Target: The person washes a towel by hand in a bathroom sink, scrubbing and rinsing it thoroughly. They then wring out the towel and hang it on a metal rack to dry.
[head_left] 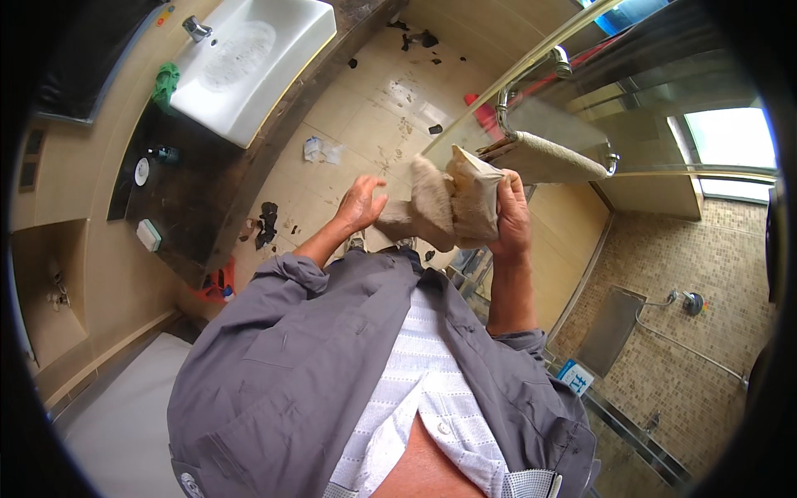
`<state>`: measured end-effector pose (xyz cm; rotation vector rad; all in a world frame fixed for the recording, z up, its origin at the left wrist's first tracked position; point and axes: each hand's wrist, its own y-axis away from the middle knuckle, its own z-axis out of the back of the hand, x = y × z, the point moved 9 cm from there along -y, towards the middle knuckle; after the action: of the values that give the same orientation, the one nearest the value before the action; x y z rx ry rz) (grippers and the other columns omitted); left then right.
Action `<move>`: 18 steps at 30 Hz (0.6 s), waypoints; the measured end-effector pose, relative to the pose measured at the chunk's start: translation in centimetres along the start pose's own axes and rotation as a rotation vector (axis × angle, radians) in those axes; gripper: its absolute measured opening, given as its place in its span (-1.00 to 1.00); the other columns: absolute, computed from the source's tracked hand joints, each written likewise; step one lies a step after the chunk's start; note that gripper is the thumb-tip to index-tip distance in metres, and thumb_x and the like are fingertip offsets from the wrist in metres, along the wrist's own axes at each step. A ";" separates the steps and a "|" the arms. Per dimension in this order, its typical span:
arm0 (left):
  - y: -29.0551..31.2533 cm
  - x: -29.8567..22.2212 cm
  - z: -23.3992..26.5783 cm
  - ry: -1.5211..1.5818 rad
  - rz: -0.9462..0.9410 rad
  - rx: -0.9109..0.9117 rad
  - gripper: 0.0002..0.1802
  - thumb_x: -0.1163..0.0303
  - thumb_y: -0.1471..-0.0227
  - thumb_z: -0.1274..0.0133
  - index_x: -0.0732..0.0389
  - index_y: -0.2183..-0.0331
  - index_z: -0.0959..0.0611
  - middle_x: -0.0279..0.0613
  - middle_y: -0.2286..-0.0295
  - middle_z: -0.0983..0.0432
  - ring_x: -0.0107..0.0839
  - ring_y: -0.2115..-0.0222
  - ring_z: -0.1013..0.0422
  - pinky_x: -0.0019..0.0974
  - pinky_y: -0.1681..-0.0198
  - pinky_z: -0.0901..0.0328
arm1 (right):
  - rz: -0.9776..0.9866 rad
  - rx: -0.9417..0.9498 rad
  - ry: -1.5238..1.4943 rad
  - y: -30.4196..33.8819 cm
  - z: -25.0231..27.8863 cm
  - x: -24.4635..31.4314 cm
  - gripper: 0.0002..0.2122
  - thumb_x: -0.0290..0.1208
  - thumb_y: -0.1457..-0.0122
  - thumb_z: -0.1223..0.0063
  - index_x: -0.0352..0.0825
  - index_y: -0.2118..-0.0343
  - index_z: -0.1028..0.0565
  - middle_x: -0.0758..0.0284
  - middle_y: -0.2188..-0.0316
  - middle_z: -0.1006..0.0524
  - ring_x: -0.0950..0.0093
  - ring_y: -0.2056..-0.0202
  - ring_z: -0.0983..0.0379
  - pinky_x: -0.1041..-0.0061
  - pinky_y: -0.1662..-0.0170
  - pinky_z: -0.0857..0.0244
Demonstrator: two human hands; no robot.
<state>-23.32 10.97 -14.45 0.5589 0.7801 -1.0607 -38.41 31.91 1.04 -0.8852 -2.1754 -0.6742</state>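
My right hand [512, 214] is closed round the edge of a beige cloth [475, 199] in front of me. The cloth is bunched and folded, and its left part hangs down with blurred edges. To the left of it is my left hand [359, 204], with its thumb and fingers apart and nothing in it. A small gap shows between that hand and the hanging part of the cloth. Both hands are above the tiled floor, and my shoes show partly below the cloth.
A white sink [257, 70] with a tap stands on a dark counter at the left, a green cloth [165, 85] at its side. A glass shower panel with a towel-draped rail [552, 156] is at the right. Dark scraps and a crumpled plastic bag [322, 151] lie on the floor.
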 end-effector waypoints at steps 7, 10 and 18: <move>-2.5 -15.8 6.8 0.222 -0.535 0.090 -0.32 0.36 0.00 -0.30 0.11 -0.17 -0.48 -0.03 -0.07 -0.48 -0.13 -0.09 -0.40 -0.18 -0.12 -0.31 | -0.065 0.073 0.209 0.9 -3.4 -1.7 -0.91 -0.35 -0.41 -0.03 -0.20 0.15 -0.43 0.46 0.31 -0.55 0.70 0.32 -0.46 0.68 0.26 -0.38; -3.4 -15.7 3.4 0.473 -0.302 0.508 -0.38 0.39 0.00 -0.31 0.16 -0.12 -0.53 -0.09 -0.06 -0.49 -0.24 -0.08 -0.39 -0.21 -0.15 -0.27 | -0.017 0.080 0.340 0.8 -4.3 -0.8 -0.92 -0.36 -0.41 -0.02 -0.21 0.16 -0.44 0.46 0.32 -0.54 0.72 0.36 -0.43 0.71 0.30 -0.34; -3.7 -18.2 1.4 0.890 -0.119 0.572 -0.71 0.26 -0.33 -0.07 0.25 0.05 -0.63 -0.39 0.27 -0.58 -0.65 0.25 -0.44 -0.47 0.15 -0.38 | -0.042 0.167 0.515 2.6 -2.4 2.7 -0.77 -0.45 -0.25 -0.22 -0.32 0.09 -0.44 0.41 0.29 -0.54 0.68 0.29 -0.45 0.63 0.23 -0.37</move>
<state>-31.22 18.54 0.62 1.5489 1.2908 -1.1389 -36.94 33.01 5.10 -0.5095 -1.7582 -0.6452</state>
